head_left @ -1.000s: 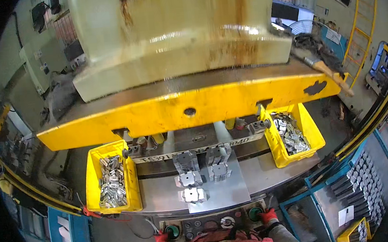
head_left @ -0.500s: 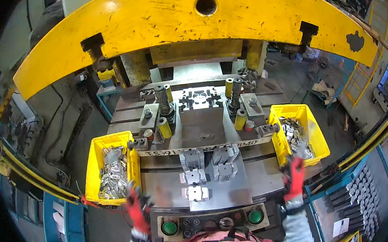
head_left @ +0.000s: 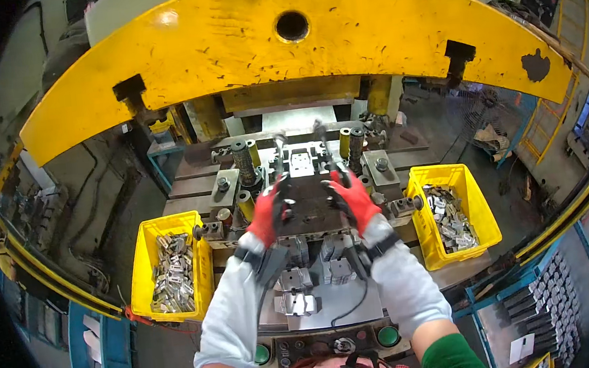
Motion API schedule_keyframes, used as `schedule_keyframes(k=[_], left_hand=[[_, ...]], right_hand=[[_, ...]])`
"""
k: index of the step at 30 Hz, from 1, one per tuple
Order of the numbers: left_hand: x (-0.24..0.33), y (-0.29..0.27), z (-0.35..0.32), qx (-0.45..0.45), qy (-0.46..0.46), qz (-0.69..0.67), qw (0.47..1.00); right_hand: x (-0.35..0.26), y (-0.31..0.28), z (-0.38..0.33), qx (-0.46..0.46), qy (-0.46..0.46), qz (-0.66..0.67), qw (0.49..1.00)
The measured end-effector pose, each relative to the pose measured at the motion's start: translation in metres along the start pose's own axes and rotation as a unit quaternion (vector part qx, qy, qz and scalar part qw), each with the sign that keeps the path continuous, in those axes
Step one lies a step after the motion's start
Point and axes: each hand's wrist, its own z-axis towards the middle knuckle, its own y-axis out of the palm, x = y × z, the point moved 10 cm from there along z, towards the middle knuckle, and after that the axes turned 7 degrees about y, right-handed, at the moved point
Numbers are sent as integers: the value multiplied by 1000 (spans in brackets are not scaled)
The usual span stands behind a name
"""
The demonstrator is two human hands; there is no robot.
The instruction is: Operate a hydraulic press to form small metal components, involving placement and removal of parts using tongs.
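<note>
A metal-stamping factory floor, seen at a press station.

A large press with a scuffed yellow guard beam [head_left: 295, 38] and a steel die set [head_left: 302, 172] is seen, flanked by a left yellow bin [head_left: 168, 267] and a right yellow bin [head_left: 449, 211], both filled with stamped metal parts. Green push buttons [head_left: 387, 336] are set into the front panel, and blue racks [head_left: 557, 300] of parts are ranged nearby.
</note>
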Motion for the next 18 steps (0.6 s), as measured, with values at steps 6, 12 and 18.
schedule_keyframes(k=[6,12,18], left_hand=[[99,-37,-157,118,160,327,924],[37,-187,-321,386,54,136,911],[-23,-194,-358,353,-10,51,934]], right_hand=[[-36,-147,-161,179,-15,1,984],[19,-267,-286,329,88,-298,892],[54,-132,-285,59,234,-232,942]])
